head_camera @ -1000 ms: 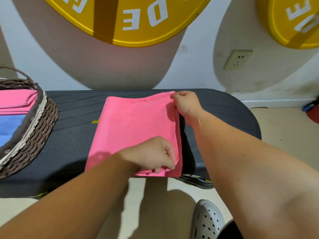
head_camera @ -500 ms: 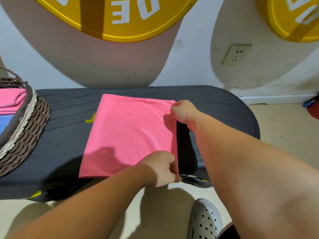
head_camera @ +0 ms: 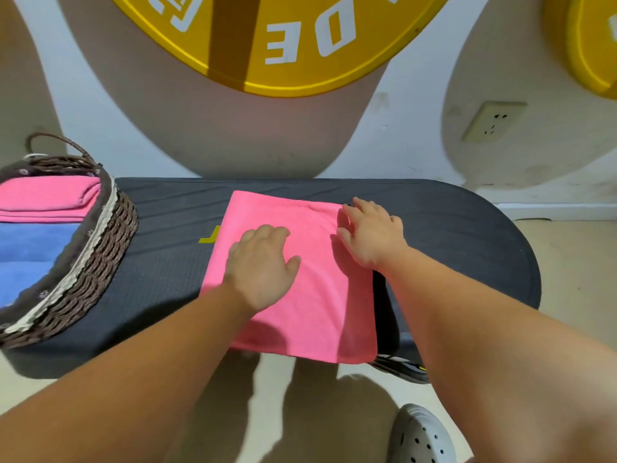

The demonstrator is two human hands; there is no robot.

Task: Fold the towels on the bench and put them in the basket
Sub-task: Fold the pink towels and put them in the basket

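Hands: your left hand [head_camera: 260, 265] and right hand [head_camera: 372, 233] rest flat, fingers straight, on the pink towel [head_camera: 320, 302].
Done: basket [head_camera: 100, 248] holds folded towels [head_camera: 46, 198].
Left: this one, likely.

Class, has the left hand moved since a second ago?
Yes: left hand went from the near right corner of the pink towel to its middle, leftward along the bench.

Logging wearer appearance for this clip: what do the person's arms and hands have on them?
The left hand and right hand are bare: no gloves, rings, watch or bands. Both arms are uncovered to the frame edge, no sleeve in view. A grey perforated clog is worn.
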